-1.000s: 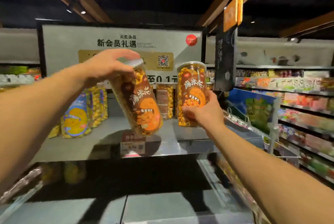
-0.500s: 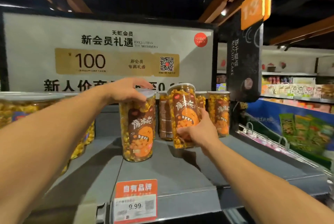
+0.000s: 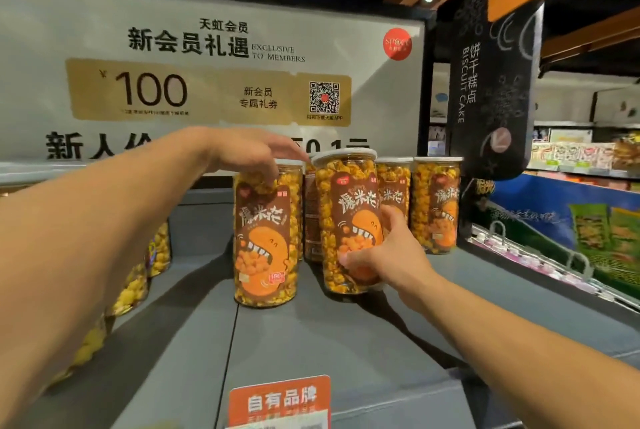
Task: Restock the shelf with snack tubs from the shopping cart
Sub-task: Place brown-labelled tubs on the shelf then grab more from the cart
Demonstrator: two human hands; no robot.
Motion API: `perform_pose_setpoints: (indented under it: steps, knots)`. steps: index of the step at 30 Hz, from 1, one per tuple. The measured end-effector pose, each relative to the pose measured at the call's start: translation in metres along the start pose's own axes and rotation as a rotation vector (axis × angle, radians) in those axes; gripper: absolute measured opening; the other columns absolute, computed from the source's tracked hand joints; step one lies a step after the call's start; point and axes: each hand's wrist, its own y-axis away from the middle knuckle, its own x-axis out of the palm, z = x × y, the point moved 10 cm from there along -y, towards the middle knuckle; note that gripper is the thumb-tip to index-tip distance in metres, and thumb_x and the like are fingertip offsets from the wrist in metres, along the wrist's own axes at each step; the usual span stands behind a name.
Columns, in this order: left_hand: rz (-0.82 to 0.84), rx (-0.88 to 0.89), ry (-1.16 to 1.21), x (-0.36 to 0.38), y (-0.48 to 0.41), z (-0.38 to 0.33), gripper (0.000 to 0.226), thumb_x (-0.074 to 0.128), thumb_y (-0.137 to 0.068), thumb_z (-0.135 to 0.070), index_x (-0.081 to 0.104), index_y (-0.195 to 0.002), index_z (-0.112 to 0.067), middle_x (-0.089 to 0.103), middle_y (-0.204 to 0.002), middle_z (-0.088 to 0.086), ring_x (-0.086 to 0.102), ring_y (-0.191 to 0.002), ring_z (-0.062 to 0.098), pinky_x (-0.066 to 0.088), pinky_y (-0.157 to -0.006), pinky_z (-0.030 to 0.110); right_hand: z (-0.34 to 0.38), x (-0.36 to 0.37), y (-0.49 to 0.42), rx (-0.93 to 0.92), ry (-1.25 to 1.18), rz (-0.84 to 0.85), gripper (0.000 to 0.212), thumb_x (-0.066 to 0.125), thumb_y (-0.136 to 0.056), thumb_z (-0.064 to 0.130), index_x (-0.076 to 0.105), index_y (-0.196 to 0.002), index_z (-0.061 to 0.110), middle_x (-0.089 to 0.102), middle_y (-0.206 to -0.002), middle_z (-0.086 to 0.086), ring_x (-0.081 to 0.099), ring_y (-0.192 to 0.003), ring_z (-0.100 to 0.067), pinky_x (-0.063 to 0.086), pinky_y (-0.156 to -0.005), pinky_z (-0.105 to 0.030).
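Two clear popcorn tubs with brown-and-orange labels are on the grey shelf [image 3: 311, 342]. The left popcorn tub [image 3: 265, 241] stands upright on the shelf. My left hand [image 3: 242, 154] lies over its lid, thumb curled down its front wall. The right popcorn tub [image 3: 346, 220] leans slightly, its base at the shelf surface. My right hand [image 3: 381, 255] grips its lower part from the right side. The shopping cart is out of view.
More of the same tubs [image 3: 436, 203] stand in a row behind, with a brown tub [image 3: 311, 220] between. Yellow popcorn tubs [image 3: 159, 248] line the left. A price tag [image 3: 280, 401] hangs at the front edge. A black sign [image 3: 491, 99] hangs at the right.
Both tubs came down from the air onto the shelf and moved toward the row at the back. The left tub went from tilted to upright. The view moved closer to the shelf.
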Motion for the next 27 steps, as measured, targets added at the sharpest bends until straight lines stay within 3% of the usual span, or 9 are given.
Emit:
perform_pose_setpoints:
  steps: [4,7,12,16,18,20,22,24,27]
  knots:
    - [-0.043,0.031,0.023,0.003,0.004,0.003,0.066,0.065,-0.08,-0.001,0.045,-0.135,-0.032,0.043,-0.146,-0.006,0.047,-0.121,0.016,0.048,-0.093,0.042,0.003,0.016,-0.004,0.001,0.11,0.035,0.125,0.098,-0.051,0.033,0.02,-0.149,0.032,0.043,-0.141,0.0,0.048,-0.127,-0.025,0.045,-0.109,-0.05]
    - [-0.115,0.049,-0.031,0.0,0.007,0.0,0.07,0.071,-0.08,-0.005,0.043,-0.141,-0.027,0.045,-0.145,-0.003,0.047,-0.116,0.015,0.047,-0.089,0.037,0.002,0.022,-0.009,0.025,0.225,0.047,0.129,0.097,-0.041,0.043,0.025,-0.146,0.025,0.049,-0.136,-0.001,0.051,-0.126,-0.027,0.047,-0.107,-0.05]
    - [-0.269,0.071,-0.023,0.0,0.012,0.002,0.055,0.071,-0.084,-0.011,0.051,-0.133,-0.027,0.053,-0.132,-0.002,0.054,-0.105,0.016,0.048,-0.072,0.026,0.002,0.022,-0.01,0.015,0.275,0.015,0.116,0.098,-0.05,0.041,0.028,-0.141,0.022,0.049,-0.134,-0.002,0.054,-0.122,-0.026,0.048,-0.106,-0.048]
    - [-0.416,0.061,-0.156,-0.002,0.021,0.002,0.053,0.072,-0.084,-0.023,0.053,-0.133,-0.03,0.055,-0.131,-0.002,0.052,-0.114,0.018,0.049,-0.092,0.038,0.005,0.026,-0.007,0.018,0.387,0.012,0.107,0.092,-0.056,0.053,0.031,-0.137,0.019,0.049,-0.137,-0.006,0.054,-0.125,-0.029,0.048,-0.105,-0.048]
    - [-0.519,0.045,-0.285,-0.002,0.032,-0.002,0.06,0.073,-0.083,-0.033,0.049,-0.138,-0.03,0.053,-0.138,-0.001,0.046,-0.126,0.02,0.039,-0.107,0.045,0.001,0.028,-0.002,0.069,0.519,0.067,0.103,0.085,-0.062,0.063,0.035,-0.138,0.013,0.052,-0.135,-0.009,0.056,-0.122,-0.031,0.051,-0.102,-0.045]
    - [-0.599,0.031,-0.385,-0.001,0.048,-0.006,0.067,0.072,-0.083,-0.04,0.044,-0.143,-0.03,0.048,-0.145,-0.002,0.039,-0.135,0.021,0.029,-0.115,0.044,0.002,0.028,0.007,0.068,0.653,0.124,0.087,0.076,-0.067,0.07,0.051,-0.127,0.012,0.062,-0.122,-0.008,0.063,-0.107,-0.03,0.056,-0.09,-0.041]
    - [-0.656,0.004,-0.447,0.0,0.069,-0.009,0.068,0.069,-0.085,-0.042,0.04,-0.145,-0.03,0.045,-0.147,-0.001,0.036,-0.138,0.021,0.026,-0.116,0.044,0.013,0.026,0.018,0.003,0.831,0.177,0.067,0.063,-0.077,0.073,0.062,-0.111,0.015,0.067,-0.11,-0.007,0.065,-0.095,-0.028,0.057,-0.081,-0.037]
    - [-0.71,-0.05,-0.463,-0.001,0.096,-0.011,0.066,0.067,-0.086,-0.041,0.04,-0.145,-0.029,0.045,-0.147,0.001,0.036,-0.137,0.022,0.028,-0.115,0.045,0.029,0.019,0.031,-0.063,0.974,0.196,0.056,0.059,-0.082,0.069,0.062,-0.104,0.018,0.066,-0.106,-0.006,0.064,-0.095,-0.027,0.057,-0.082,-0.037]
    - [-0.749,-0.146,-0.462,0.001,0.138,-0.009,0.062,0.066,-0.086,-0.037,0.043,-0.143,-0.028,0.046,-0.146,0.004,0.037,-0.136,0.024,0.033,-0.113,0.046,0.062,0.01,0.054,-0.204,0.969,0.161,0.034,0.061,-0.088,0.049,0.054,-0.08,0.018,0.064,-0.094,-0.005,0.063,-0.087,-0.027,0.057,-0.076,-0.038]
